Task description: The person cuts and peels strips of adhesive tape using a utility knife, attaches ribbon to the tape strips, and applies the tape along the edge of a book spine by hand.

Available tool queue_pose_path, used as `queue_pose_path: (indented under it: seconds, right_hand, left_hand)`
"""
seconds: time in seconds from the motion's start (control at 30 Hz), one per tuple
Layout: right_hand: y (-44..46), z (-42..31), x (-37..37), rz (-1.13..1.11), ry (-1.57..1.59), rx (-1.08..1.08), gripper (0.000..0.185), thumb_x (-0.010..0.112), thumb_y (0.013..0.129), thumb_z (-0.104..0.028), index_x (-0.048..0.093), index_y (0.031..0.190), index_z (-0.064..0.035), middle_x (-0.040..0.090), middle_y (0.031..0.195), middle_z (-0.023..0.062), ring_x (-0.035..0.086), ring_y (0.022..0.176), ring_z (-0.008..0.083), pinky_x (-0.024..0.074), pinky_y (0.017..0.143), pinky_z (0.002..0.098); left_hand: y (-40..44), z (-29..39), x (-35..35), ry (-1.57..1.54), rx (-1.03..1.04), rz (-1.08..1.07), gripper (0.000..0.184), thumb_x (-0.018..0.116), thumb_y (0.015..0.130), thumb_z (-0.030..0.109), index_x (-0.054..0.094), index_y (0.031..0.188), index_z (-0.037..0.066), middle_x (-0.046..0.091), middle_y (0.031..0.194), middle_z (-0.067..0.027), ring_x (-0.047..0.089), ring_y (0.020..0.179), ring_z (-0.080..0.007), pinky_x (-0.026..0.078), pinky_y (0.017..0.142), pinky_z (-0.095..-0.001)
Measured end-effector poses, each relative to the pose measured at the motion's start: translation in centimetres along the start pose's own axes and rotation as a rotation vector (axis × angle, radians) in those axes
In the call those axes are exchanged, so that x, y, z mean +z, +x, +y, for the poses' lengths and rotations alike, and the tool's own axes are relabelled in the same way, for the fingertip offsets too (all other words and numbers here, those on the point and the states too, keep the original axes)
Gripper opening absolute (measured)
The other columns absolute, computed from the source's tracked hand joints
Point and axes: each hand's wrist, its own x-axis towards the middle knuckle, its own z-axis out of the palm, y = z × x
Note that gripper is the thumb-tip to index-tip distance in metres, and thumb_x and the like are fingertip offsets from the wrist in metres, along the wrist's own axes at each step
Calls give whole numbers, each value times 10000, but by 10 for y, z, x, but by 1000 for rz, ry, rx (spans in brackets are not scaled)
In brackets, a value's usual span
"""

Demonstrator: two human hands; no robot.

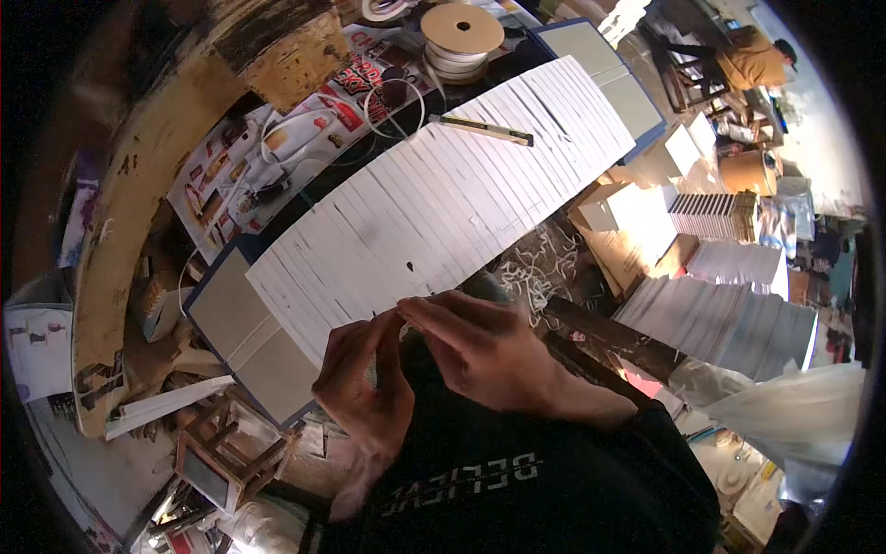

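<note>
Both hands meet at the near edge of a long row of tightly packed white paper blocks (406, 212). My left hand (365, 383) is closed, its thumb and forefinger pinched together. The fingertips of my right hand (484, 346) pinch right beside them. Whatever lies between the fingers is too small or hidden to make out. A small dark spot (410, 265) shows on the paper just beyond the fingertips. Across the far part of the row lies a slim cutter knife (484, 130). Blue-edged grey boards (263, 355) stick out at the row's end.
A spool (461, 30) of white ribbon stands behind the row, a loose loop (394, 106) trailing from it over printed sheets (268, 166). White strips (535, 277) lie heaped at right. Paper stacks (724, 314) stand farther right. Another person (752, 65) sits at upper right.
</note>
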Motion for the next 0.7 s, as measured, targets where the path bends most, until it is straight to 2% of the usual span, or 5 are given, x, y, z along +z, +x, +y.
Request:
queue_pose_path:
  seconds: [0.1,0.27,0.4,0.47,0.7]
  right_hand:
    - [-5,7,-2,77,32,-59,436,666,813,59,559,1235,43,664,980,179,701,789,294,593,645,350]
    - [-16,33,-37,37,-35,-63,498,664,799,49,492,1265,84,620,1040,203,689,828,321,587,667,367]
    - [-27,58,-68,46,34,-58,488,660,794,65,506,1257,76,622,1044,202,690,832,330,585,675,375]
    - [-29,71,-84,26,89,-32,481,652,796,83,526,1259,42,634,1056,188,694,835,323,583,676,377]
    - [-46,111,-115,29,246,-79,433,671,803,83,603,1219,-15,673,1046,157,705,833,286,579,669,354]
  left_hand:
    - [0,9,11,99,-2,-5,189,621,836,-32,722,994,-5,714,919,-117,676,826,-218,534,705,-321]
    - [-4,24,55,-22,-16,33,184,630,891,48,704,1042,-27,695,959,-135,690,863,-216,573,665,-297]
    - [-3,44,87,-7,-26,-6,186,621,929,68,692,1063,-41,684,993,-138,690,880,-216,594,668,-300]
    - [-4,50,104,-154,-242,2,194,614,964,99,691,1070,-44,679,1002,-132,686,871,-208,602,670,-308]
    - [-23,68,145,-131,-297,71,223,634,972,141,692,1082,-44,681,1024,-132,678,906,-202,609,687,-309]
